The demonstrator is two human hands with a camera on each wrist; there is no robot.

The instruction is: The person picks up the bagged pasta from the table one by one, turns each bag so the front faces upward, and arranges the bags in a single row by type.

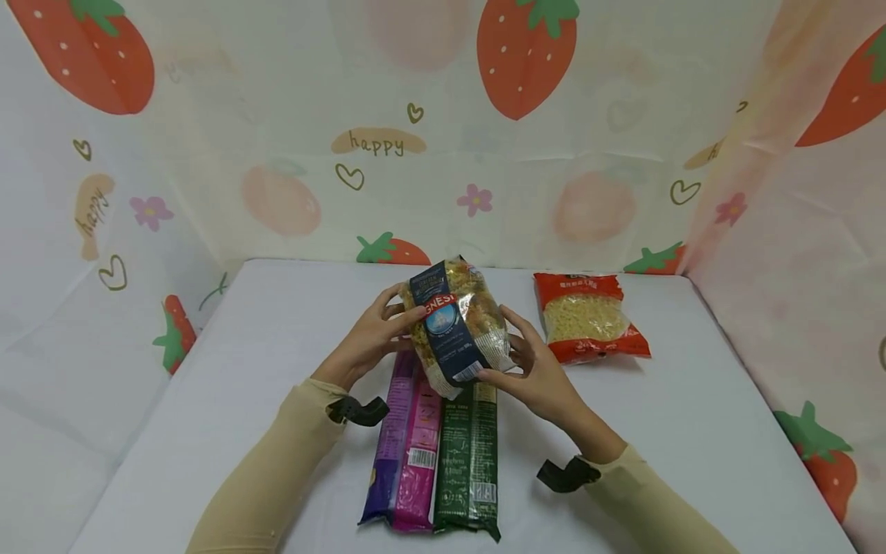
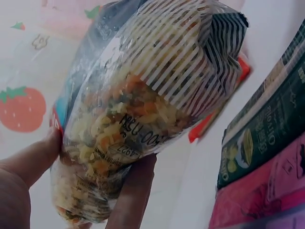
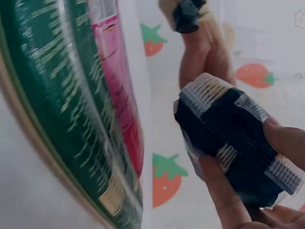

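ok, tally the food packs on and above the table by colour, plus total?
Navy-labelled pasta bag: 1
Red pasta bag: 1
Long green packet: 1
Long purple-and-pink packet: 1
Total: 4

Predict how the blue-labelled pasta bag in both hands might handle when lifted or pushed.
The pasta bag would probably flex and shift, as it looks creased and small pieces show through. Its glossy film may slip under the fingers. Its rounded, bulging sides suggest it might rock if pushed.
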